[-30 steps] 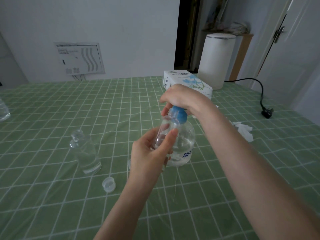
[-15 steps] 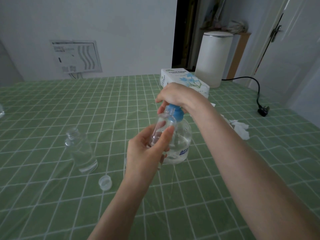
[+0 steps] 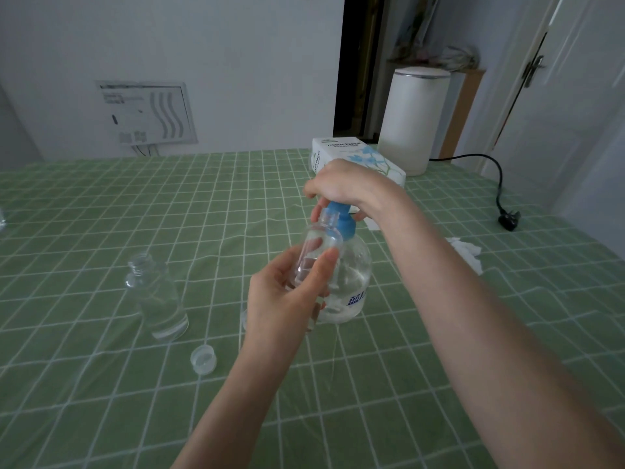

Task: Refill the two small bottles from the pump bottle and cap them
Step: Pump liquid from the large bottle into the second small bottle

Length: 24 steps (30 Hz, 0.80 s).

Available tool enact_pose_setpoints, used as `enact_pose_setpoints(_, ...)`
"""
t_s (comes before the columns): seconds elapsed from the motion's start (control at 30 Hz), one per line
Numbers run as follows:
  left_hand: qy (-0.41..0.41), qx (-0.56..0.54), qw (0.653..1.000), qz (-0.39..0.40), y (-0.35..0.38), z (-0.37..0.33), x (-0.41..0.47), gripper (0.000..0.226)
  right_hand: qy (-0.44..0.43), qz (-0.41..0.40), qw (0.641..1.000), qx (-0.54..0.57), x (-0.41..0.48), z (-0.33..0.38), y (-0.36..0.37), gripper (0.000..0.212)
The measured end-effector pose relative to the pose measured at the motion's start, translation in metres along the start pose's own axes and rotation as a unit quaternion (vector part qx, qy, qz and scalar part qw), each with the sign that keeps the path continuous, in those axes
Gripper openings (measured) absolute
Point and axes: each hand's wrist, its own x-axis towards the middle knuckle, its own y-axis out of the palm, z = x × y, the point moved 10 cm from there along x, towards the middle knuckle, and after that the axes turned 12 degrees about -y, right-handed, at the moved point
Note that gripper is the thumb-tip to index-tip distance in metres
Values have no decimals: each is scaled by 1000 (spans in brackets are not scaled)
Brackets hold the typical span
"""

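Holding small bottle [image 3: 318, 245] in curled left grip [image 3: 284, 299], mouth close under right grip [image 3: 341, 184], itself curled over blue head of pump bottle [image 3: 355, 272]; second small bottle [image 3: 157, 296] standing open, left of left grip

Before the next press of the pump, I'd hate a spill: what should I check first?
1. Grip of the left hand on the held small bottle, mouth upward: ok.
2. Its mouth under the spout: cannot tell, the right hand hides the spout.
3. The right hand on the blue pump head: ok.
4. The pump bottle upright on the tablecloth, liquid left: ok.
5. The second small bottle upright, apart from both hands: ok.
6. Both caps ready: cannot tell, only one cap plainly shows.
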Motion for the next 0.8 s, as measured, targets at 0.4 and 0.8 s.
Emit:
enact_pose_setpoints(0.4,-1,14,1000,4,0,1,0,29,10,10,1000,26,5,-9,12,31)
enact_pose_setpoints(0.8,6,5,1000,8,1,-2,0,28,-3,-4,1000,17,5,-5,3,32)
